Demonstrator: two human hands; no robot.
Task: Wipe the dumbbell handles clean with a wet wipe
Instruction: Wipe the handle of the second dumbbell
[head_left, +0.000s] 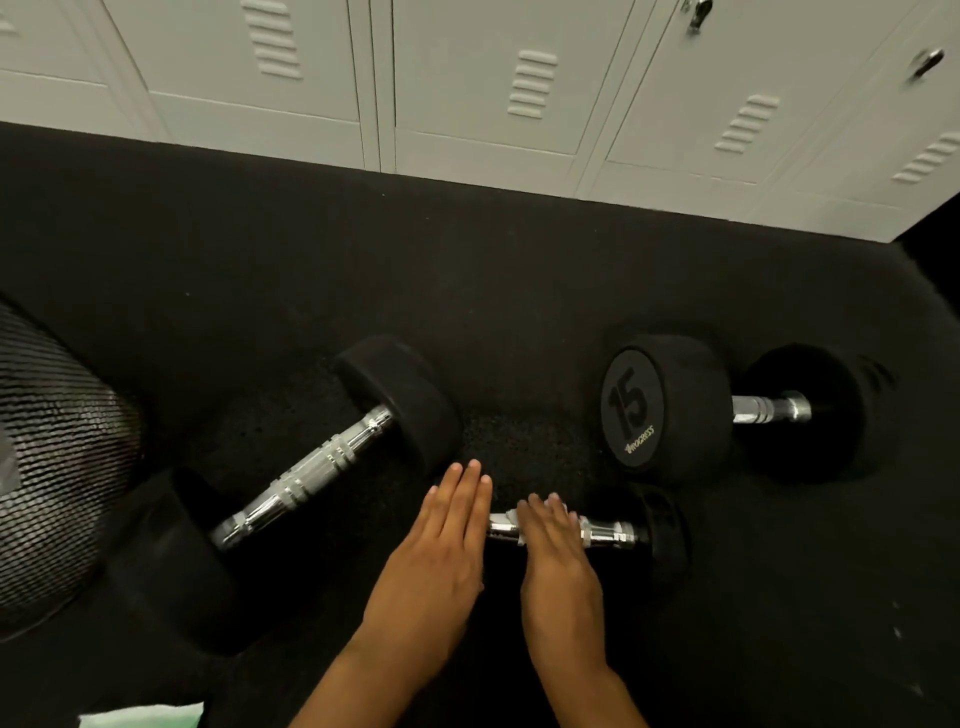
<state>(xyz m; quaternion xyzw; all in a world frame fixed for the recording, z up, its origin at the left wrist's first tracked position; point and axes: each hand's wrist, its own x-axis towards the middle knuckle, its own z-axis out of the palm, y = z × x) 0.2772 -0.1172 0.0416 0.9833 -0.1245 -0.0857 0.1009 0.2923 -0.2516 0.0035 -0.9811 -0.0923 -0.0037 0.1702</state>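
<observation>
Lockers (467, 78) across top | floor (260, 260) below | dumbbells: left-centre (311, 467), right (727, 405), lower centre (608, 532) under both hands (441, 545) (558, 551) | mesh object (52, 467) far left

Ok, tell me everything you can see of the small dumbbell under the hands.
The small dumbbell lies flat on the black floor, chrome handle running left to right, ringed near its right end. Its dark right head shows; the left end is hidden. The right hand lies across the handle, a bit of white under the fingers. The left hand covers the left end.
</observation>
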